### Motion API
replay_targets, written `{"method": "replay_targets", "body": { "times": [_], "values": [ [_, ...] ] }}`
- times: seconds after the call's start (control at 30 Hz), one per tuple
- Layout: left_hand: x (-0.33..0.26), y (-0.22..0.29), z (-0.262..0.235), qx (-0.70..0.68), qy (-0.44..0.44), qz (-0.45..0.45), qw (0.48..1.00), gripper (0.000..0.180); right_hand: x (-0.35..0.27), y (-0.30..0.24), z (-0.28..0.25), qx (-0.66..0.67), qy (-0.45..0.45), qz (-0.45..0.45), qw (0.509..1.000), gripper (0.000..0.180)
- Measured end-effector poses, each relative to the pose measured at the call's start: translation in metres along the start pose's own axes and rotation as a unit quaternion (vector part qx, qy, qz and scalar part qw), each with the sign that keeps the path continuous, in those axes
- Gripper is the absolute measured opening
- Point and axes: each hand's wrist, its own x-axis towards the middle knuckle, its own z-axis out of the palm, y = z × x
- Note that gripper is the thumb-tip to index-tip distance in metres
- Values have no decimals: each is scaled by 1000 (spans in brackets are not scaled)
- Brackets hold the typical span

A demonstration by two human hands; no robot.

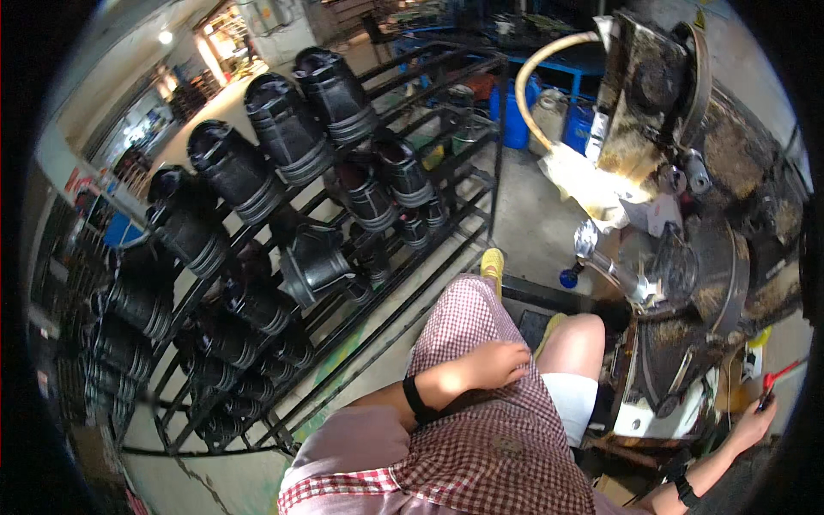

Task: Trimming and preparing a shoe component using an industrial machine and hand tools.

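Note:
My left hand (499, 365) rests on the red-and-white checked apron (489, 438) over my lap. Its fingers are curled in, and nothing shows in them. Out at the far right, my right hand (754, 424) grips a slim red tool (779, 375) with a dark part near the fingers; its exact kind is too small to tell. This hand is beside a dirty, residue-crusted machine (678, 352) with dark wheels. A bright lamp (601, 189) with a pale, curved hose lights its upper part.
On my left stands a black metal rack (386, 322) with several tiers of black boots (287, 129). Blue barrels (515, 116) and a grey canister (548, 116) stand beyond it. A metal arm with a blue knob (568, 278) juts out from the machine toward my knees.

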Motion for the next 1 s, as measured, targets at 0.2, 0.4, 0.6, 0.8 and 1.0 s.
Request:
{"method": "replay_targets", "body": {
  "times": [0.2, 0.4, 0.6, 0.8, 1.0],
  "values": [
    [21, 54, -50, -299, 80, -34, 950, 55, -32, -183, -132, 553, -80, -6, 829, 25],
    [-8, 34, -44, -738, 84, -23, 669, 83, -103, -378, -144, 663, -279, -124, 684, 12],
    [-47, -8, -91, -507, 467, -51, 722, 66, -137, -478, -141, 749, -485, 88, 442, 13],
    [-42, 2, -188, -231, 484, -19, 844, 58, -143, -519, -131, 741, -578, 206, 274, 24],
    [-10, -2, -216, -236, 438, 19, 867, 55, -146, -529, -117, 776, -501, 286, 255, 25]
  ]
}}
